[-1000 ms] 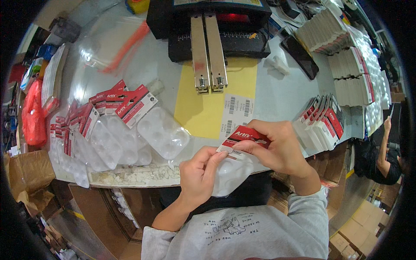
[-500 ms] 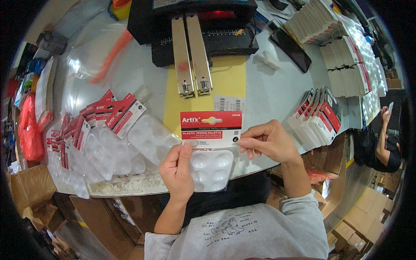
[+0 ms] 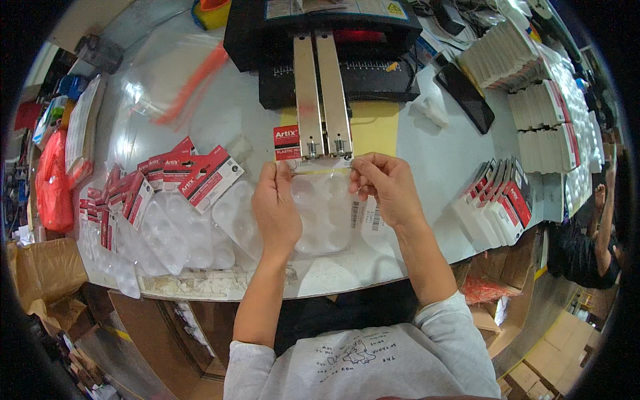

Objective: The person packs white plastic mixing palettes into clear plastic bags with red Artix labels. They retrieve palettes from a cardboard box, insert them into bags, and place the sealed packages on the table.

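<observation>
A white plastic mixing palette (image 3: 322,223) in a clear bag lies flat between my hands, its wells facing up. Across its top edge sits a red and white header card (image 3: 287,141), partly hidden under the two metal arms (image 3: 308,100) of a black machine (image 3: 320,40). My left hand (image 3: 275,210) is closed on the left side of the bag and card, thumb on top. With a pinch, my right hand (image 3: 387,187) holds the card's right corner. Left of my left hand, several bagged palettes with red header cards (image 3: 208,177) overlap in a loose pile.
Several carded palettes (image 3: 497,200) stand in a row at the right, with taller white stacks (image 3: 543,107) behind. A black phone (image 3: 465,98) lies near the machine, beside a crumpled white piece (image 3: 430,110). A red plastic bag (image 3: 55,180) hangs at the left edge. Another person (image 3: 587,240) is at far right.
Both hands have moved forward, carrying the bagged palette away from my body. Its header card has gone from in front of the metal arms to beneath them.
</observation>
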